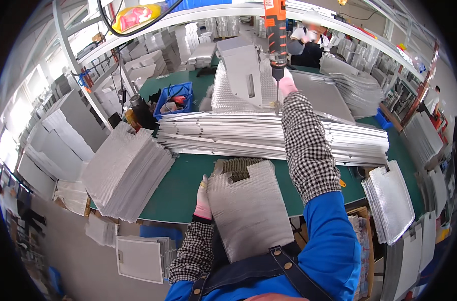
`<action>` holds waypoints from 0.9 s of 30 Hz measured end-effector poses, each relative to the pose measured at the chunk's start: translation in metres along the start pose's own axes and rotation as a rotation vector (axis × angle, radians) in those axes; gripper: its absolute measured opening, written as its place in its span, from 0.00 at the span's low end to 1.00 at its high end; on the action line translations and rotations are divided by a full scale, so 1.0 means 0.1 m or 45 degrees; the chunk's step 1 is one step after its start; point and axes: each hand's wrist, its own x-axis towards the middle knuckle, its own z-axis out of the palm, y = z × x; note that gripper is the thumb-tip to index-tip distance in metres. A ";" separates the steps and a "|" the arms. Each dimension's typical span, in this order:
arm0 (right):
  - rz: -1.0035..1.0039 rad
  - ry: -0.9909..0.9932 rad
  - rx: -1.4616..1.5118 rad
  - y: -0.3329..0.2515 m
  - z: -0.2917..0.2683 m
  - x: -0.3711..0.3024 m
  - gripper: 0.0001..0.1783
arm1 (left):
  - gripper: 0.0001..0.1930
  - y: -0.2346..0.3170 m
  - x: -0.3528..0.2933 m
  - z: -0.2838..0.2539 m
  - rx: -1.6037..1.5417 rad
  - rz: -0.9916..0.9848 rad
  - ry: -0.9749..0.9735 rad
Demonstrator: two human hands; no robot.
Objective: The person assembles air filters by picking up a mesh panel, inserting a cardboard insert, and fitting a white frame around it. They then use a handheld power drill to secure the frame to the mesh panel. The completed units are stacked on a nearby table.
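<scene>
A grey mesh panel (pixel 249 208) with a notch in its upper edge leans in front of my body at the table's near edge. My left hand (pixel 203 201), in a white and pink glove, is closed on the panel's left edge. Behind the notch shows a stack of ribbed edges (pixel 237 166). My right arm stretches far forward across the table. At its end, my right hand (pixel 288 83) is by the black nose of an upright orange and black electric screwdriver (pixel 276 32). The tool hides its fingers, and I cannot tell whether they grip. A thin bit points down from the tool.
Long silver metal strips (pixel 228 135) lie piled across the green table (pixel 183 188). Stacks of mesh panels stand at left (pixel 125 170) and right (pixel 389 200). A blue bin (pixel 175 99) sits at the back left. A person (pixel 308 42) is beyond the table, under a white overhead frame (pixel 203 14).
</scene>
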 end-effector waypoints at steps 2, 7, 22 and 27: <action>0.063 -0.158 0.578 -0.60 0.19 -0.33 0.22 | 0.35 0.12 -0.31 -0.23 -0.090 0.037 0.113; -0.036 -0.057 0.601 0.14 0.24 0.05 0.25 | 0.37 0.13 -0.27 0.11 -0.005 0.087 0.124; -0.298 0.418 -0.887 0.29 0.58 0.22 0.30 | 0.40 0.03 0.00 0.03 -0.051 -0.024 -0.088; -0.360 0.069 0.098 -0.34 0.24 -0.07 0.27 | 0.38 0.08 -0.24 -0.19 -0.141 0.012 0.012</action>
